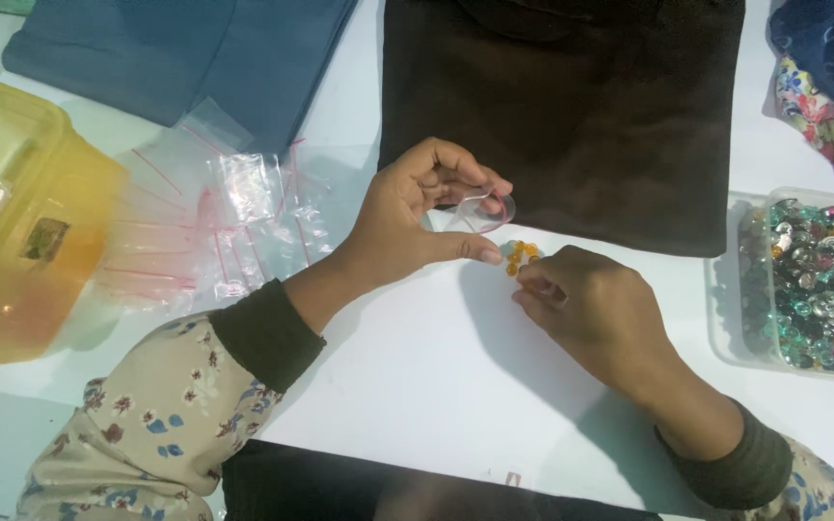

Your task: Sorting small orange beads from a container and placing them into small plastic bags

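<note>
A small cluster of orange beads (520, 256), with one pale blue-green bead among them, lies on a white table (417, 367), just in front of the near edge of a dark brown cloth (562, 106). Taking that cloth as the landmark, the beads sit just off its near edge, between the two hands.

The right hand (596, 314) is nearer: its curled fingertips (533, 280) touch the near side of the cluster, pinched together as if closed on a bead, though whether one is actually held cannot be told. The hand's back faces up and its forearm runs away from the cloth toward the lower right.

The left hand (407, 217) is just left of the beads. Its thumb tip rests beside the cluster, almost touching it, and its fingers arch above to pinch a small clear plastic bag (483, 207) with a red seal strip. The bag's mouth is held open in a loop right at the cloth's near edge, just above the beads, so the beads lie directly below that opening.

Left of the cloth, a loose pile of clear zip bags (224, 217) with red strips is spread out, and beyond it a yellow translucent plastic tub (21, 212). A blue folded fabric (185, 53) lies at the cloth's upper left. Right of the cloth stands a clear tray (726, 289) full of mixed glassy beads, mostly green and silver, with patterned fabric (822, 68) behind it.
</note>
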